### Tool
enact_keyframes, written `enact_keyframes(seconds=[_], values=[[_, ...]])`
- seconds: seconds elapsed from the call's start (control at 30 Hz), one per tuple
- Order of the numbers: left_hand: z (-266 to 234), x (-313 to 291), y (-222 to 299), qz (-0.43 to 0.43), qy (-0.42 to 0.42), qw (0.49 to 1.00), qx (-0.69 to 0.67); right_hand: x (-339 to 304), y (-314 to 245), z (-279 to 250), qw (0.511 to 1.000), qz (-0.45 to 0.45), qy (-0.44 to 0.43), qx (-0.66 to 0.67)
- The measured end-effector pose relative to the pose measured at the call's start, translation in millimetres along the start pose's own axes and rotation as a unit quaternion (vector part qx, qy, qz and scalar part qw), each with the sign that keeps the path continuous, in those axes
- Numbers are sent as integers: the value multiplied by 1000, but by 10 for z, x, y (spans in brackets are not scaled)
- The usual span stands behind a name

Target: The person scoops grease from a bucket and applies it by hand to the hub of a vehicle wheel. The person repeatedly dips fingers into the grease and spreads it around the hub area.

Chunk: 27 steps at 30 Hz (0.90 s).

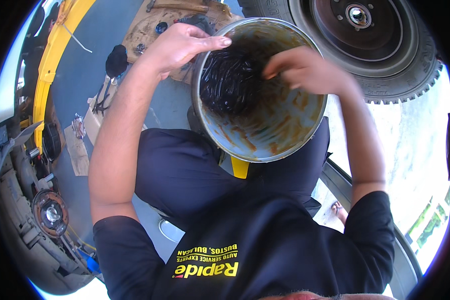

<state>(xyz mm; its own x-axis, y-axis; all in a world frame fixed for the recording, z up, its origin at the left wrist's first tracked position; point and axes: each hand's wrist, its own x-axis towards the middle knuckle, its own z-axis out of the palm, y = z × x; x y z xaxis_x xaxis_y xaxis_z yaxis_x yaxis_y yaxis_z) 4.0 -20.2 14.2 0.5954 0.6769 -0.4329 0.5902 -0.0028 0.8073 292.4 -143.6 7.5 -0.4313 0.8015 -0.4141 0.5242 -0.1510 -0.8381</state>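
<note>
A round metal pail (265,142) is tilted toward me between my knees. Dark, glossy grease (230,85) lies thick along its left inner side, and brown smears streak the rest of the wall. My left hand (187,47) holds the pail's upper left rim, its thumb over the edge; the other fingers are partly hidden. Inside the pail's mouth, at the right, is my right hand (302,70), blurred by motion. Its fingers point toward the grease without visibly touching it, and whether they hold anything does not show.
A large tyre on a wheel (390,85) lies beyond the pail to the right. Cardboard (135,35) with a hammer (180,7) is at the far left. A yellow post (47,65) and a greasy wheel hub (51,214) stand along the left side.
</note>
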Motion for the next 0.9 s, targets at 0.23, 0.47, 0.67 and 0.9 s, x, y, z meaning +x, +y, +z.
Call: enact_keyframes(seconds=[0.23,0.47,0.67,0.9], values=[[239,92,27,38,30,999,-19,1489,1254,1487,859,5,-101,-501],[188,-37,421,-1,11,993,116,1586,1557,1806,846,-37,-121,-517],[159,5,382,-1,-9,992,127,1536,1680,1892,848,58,-185,-494],[214,32,284,4,-36,999,31,1547,1582,2008,888,175,-234,-355]])
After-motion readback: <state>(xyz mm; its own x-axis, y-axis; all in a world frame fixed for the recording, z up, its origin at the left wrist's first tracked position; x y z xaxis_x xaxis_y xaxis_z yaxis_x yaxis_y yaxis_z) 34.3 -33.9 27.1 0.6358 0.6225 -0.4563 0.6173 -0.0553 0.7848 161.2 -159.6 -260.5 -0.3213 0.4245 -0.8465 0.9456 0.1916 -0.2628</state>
